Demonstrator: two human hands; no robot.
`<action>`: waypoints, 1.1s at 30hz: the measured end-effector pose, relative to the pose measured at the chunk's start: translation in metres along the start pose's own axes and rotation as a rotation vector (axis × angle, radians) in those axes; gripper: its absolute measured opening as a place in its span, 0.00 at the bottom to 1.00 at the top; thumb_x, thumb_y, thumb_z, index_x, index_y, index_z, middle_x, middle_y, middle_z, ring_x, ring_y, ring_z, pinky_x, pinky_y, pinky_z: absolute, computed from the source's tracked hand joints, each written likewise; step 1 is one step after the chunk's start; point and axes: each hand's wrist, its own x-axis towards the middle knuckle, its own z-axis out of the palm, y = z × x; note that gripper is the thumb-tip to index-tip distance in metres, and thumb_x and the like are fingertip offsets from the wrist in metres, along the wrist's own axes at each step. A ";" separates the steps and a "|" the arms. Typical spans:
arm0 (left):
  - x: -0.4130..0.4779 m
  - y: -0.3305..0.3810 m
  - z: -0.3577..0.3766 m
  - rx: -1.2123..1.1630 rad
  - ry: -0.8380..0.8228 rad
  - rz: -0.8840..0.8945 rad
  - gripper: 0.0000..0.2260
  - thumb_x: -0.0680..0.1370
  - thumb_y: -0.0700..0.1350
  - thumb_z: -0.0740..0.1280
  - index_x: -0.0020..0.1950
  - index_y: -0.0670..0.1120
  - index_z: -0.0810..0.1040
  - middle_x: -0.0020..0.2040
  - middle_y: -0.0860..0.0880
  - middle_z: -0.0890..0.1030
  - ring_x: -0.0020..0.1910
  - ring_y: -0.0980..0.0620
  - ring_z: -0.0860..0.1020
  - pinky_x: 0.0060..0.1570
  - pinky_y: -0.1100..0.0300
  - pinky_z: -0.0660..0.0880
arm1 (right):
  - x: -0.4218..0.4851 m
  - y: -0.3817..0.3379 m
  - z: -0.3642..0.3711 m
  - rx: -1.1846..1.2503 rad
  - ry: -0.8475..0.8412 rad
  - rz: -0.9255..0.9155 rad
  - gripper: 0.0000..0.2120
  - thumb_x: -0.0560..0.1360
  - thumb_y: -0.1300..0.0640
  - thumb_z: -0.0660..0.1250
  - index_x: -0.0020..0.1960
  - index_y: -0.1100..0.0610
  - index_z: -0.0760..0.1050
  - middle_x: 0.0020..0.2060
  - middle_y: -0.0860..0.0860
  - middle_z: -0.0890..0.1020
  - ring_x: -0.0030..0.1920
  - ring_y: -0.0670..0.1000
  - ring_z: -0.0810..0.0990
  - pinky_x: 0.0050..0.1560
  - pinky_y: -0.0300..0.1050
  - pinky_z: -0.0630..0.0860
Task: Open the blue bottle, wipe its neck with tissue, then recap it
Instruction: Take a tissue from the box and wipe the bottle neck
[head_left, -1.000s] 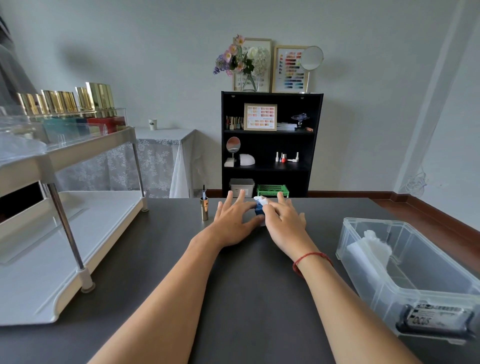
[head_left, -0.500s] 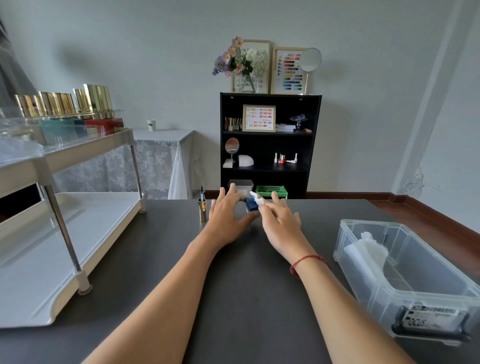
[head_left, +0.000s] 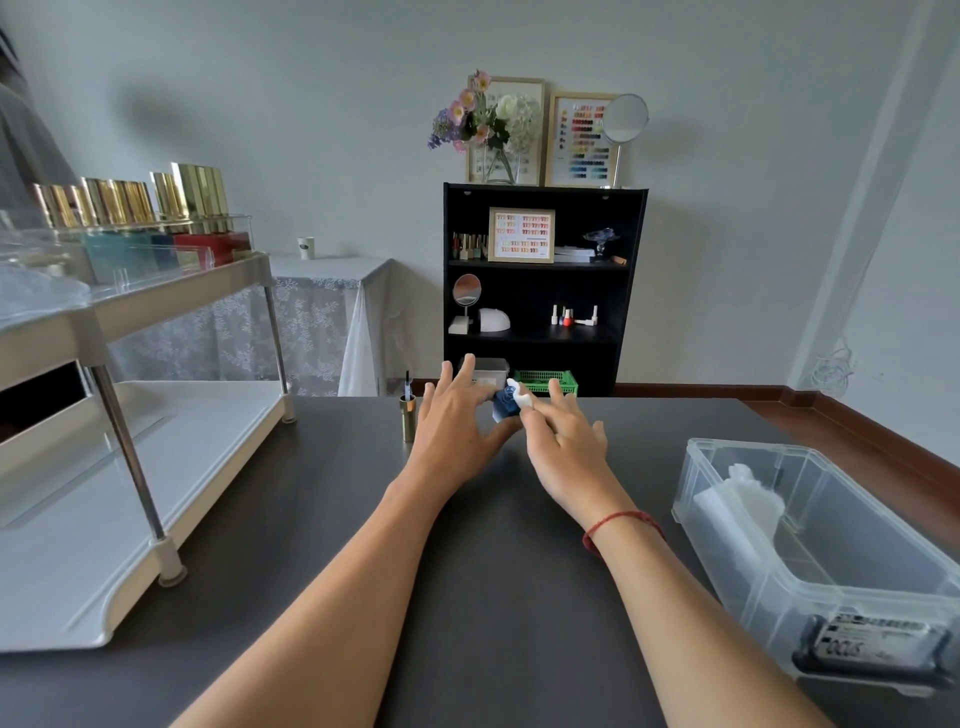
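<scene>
While the left hand (head_left: 457, 427) pinches the small dark-blue bottle (head_left: 504, 408), probably to steady it, the right hand (head_left: 565, 442) pinches a white tissue wad (head_left: 521, 398) onto its neck.

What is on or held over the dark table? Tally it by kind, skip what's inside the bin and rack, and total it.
Blue bottle: 1
Tissue wad: 1
Gold cap with brush: 1
Clear plastic bin: 1
White two-tier rack: 1
Total: 5

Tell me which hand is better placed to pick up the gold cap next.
Probably left: the gold cap stands just beside the left hand, though it holds the blue bottle. The right hand pinches tissue on the bottle's far side.
</scene>
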 end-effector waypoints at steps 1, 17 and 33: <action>0.000 0.001 0.001 0.004 -0.003 0.011 0.18 0.75 0.56 0.68 0.63 0.52 0.78 0.78 0.46 0.57 0.78 0.43 0.49 0.75 0.45 0.47 | 0.001 0.000 0.000 -0.007 0.007 0.009 0.20 0.81 0.49 0.47 0.69 0.43 0.68 0.77 0.48 0.53 0.77 0.49 0.46 0.73 0.57 0.34; -0.002 0.003 0.003 0.061 -0.070 -0.075 0.17 0.76 0.57 0.67 0.62 0.53 0.78 0.78 0.46 0.60 0.78 0.43 0.51 0.74 0.44 0.51 | 0.000 0.003 0.002 -0.135 -0.022 0.014 0.21 0.80 0.49 0.46 0.70 0.41 0.64 0.77 0.50 0.50 0.77 0.50 0.42 0.72 0.59 0.31; -0.010 0.006 -0.012 -0.210 -0.323 -0.163 0.24 0.77 0.47 0.66 0.73 0.52 0.67 0.79 0.46 0.54 0.78 0.46 0.38 0.76 0.42 0.44 | 0.000 0.004 -0.001 -0.095 -0.039 0.053 0.21 0.80 0.49 0.46 0.69 0.41 0.67 0.77 0.51 0.49 0.77 0.51 0.42 0.72 0.60 0.33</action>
